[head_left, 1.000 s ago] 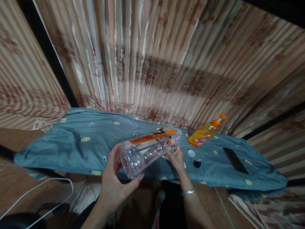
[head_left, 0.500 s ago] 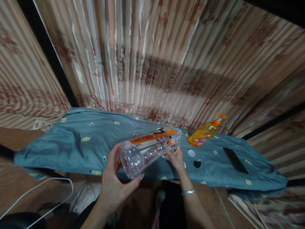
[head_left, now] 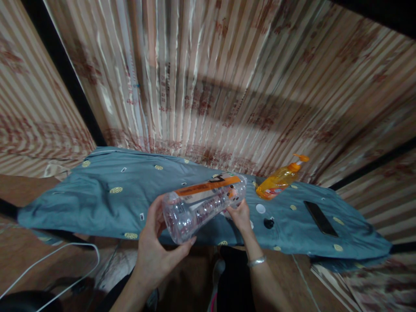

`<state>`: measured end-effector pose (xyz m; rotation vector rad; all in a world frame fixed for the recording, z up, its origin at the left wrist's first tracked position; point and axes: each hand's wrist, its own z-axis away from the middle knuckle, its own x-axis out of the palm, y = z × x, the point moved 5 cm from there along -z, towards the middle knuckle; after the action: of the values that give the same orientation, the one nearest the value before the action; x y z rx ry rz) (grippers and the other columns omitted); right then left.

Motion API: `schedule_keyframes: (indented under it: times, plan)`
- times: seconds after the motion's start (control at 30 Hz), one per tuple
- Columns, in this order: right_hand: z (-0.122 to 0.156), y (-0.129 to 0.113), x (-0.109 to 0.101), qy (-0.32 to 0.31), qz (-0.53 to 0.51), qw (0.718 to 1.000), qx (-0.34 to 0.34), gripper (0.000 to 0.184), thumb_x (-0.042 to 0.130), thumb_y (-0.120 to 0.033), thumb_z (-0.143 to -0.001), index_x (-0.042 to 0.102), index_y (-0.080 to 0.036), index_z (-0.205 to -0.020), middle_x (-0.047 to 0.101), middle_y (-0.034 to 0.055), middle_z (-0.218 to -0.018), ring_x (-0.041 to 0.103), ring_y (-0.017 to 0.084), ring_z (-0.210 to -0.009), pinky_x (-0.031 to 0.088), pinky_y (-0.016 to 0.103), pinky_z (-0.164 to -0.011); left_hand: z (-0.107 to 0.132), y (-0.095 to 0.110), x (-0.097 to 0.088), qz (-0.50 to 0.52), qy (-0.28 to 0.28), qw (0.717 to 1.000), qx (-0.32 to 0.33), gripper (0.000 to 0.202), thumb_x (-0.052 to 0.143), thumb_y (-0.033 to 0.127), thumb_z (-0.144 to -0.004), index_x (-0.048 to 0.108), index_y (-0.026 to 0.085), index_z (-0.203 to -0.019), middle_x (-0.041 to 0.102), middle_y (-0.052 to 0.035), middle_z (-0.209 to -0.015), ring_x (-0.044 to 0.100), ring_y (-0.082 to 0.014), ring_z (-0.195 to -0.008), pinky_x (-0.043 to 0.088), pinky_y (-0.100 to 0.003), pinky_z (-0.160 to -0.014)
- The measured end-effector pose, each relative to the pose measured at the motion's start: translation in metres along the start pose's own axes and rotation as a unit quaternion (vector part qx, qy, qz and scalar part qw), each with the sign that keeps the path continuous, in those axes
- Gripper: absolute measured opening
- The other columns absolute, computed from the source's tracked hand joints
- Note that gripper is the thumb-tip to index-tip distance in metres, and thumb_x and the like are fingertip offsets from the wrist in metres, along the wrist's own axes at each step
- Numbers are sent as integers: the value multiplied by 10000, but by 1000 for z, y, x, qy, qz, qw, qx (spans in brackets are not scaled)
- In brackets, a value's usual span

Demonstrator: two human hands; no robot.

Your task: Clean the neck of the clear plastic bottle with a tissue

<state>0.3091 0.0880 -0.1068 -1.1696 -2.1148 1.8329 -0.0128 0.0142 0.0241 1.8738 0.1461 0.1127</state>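
Observation:
A large clear plastic bottle (head_left: 204,208) with an orange and white label lies tilted on its side above the cloth, its wide base toward me on the left. My left hand (head_left: 159,247) is curved around that base end, thumb underneath. The far right end is gripped by my right hand (head_left: 239,214), whose fingers are partly hidden behind the bottle; a silver bracelet circles that wrist. Just right of this hand lie a round white disc (head_left: 260,209) and a small black object (head_left: 268,223) on the cloth. Something pale beneath the right hand is mostly hidden.
A pump bottle of orange liquid (head_left: 277,182) stands at the back right. Farther right lies a dark phone (head_left: 320,218). Blue patterned cloth (head_left: 97,195) covers the narrow surface, backed by striped curtains (head_left: 208,86). A white cable (head_left: 65,247) loops at lower left.
Almost nothing differs. Both hands keep the same hold on the bottle, and the whole view has shifted very slightly.

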Motion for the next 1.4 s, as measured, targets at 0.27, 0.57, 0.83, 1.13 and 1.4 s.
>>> schedule_keyframes:
  times: [0.27,0.57,0.83,1.13,1.4]
  plan:
    - [0,1,1,-12,-30,999,22,570,799,-495,-651,656,-217,-1128,847,125,-1043,802,363,-961,634,561,-966,0,0,0,6,-1,1000,1,847,901,353,-729,556,237,-1494,765,-114,-1415,762,-322,-1292,604,-468,-1116]
    - [-1,2,0,-3,-14,999,30,601,787,-509,-629,640,-221,-1136,832,112,-1010,785,365,-946,620,602,-975,0,0,0,1,0,1000,-2,846,898,355,-724,559,234,-1490,762,-111,-1414,763,-318,-1289,606,-455,-1112]
    - [0,-3,0,0,-16,999,31,589,809,-504,-609,664,-221,-1105,852,127,-998,808,383,-937,643,552,-910,0,1,0,2,-1,1000,-3,855,902,368,-717,561,222,-1488,764,-121,-1408,764,-329,-1287,602,-478,-1119]
    - [2,-8,-3,-10,-16,999,27,502,809,-468,-629,663,-240,-1052,852,85,-954,801,339,-890,643,517,-898,0,2,1,9,3,1000,-7,839,901,349,-711,573,233,-1475,773,-112,-1415,763,-312,-1292,590,-459,-1131]
    - [3,-16,-4,-12,-7,999,46,473,800,-490,-629,656,-244,-1006,861,110,-934,818,358,-886,643,469,-833,-1,-11,-1,2,-1,1000,5,871,928,375,-718,563,242,-1498,753,-124,-1451,766,-313,-1288,605,-455,-1115]
